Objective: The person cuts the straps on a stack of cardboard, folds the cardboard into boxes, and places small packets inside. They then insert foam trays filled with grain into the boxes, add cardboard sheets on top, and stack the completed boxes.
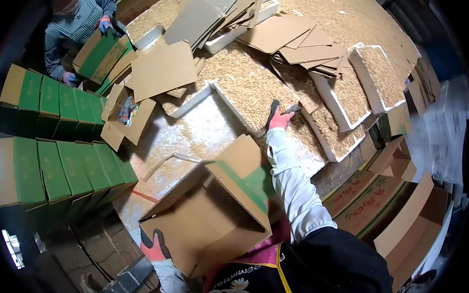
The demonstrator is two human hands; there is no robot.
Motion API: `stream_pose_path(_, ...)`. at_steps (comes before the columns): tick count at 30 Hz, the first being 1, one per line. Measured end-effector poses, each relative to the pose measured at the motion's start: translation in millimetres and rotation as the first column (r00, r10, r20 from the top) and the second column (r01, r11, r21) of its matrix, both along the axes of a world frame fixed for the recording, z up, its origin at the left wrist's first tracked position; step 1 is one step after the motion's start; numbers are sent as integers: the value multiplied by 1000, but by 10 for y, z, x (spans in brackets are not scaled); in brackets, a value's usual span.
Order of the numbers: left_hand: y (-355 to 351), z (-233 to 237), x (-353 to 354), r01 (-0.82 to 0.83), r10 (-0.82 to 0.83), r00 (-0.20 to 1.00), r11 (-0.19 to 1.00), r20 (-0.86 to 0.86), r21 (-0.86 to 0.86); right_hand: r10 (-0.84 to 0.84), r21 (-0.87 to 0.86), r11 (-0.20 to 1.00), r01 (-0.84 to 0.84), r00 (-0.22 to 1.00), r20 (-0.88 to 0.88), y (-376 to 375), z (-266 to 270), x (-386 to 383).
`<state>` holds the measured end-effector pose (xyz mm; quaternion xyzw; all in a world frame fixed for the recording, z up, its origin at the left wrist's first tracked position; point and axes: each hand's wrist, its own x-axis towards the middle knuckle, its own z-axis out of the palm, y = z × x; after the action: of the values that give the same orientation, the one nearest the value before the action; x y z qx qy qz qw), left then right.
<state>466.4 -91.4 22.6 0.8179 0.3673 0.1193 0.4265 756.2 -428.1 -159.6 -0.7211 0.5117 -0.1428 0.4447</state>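
Note:
An open, empty-looking cardboard box (209, 214) with a green outer side is tilted in front of my body. My left hand (155, 247), in a pink and dark glove, grips the box's lower left edge. Farther out, my right hand (280, 117), gloved the same way, reaches over the brown flaky material (247, 99) that fills a white-edged tray. Its fingers are spread near the tray's right side, at the corner of another filled tray (333, 133); whether the fingertips touch it I cannot tell.
Green boxes (74, 164) stand in two rows at the left. A co-worker (84, 22) handles a green carton at the upper left. Flat cardboard sheets (164, 71) lie on the trays. Printed boxes (367, 201) and an open carton (415, 235) are at the right.

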Motion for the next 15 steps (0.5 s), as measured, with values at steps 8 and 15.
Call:
stream_pose_path(8,-224,127,138,-8,5,996,1000,85,25,19,640,470,-608,731,682,-126,2009,-881)
stream_pose_path(15,-528,-134,1169,370,-367,927,929,74,-30,696,63,122,-991,130,706,393,2614,-1267)
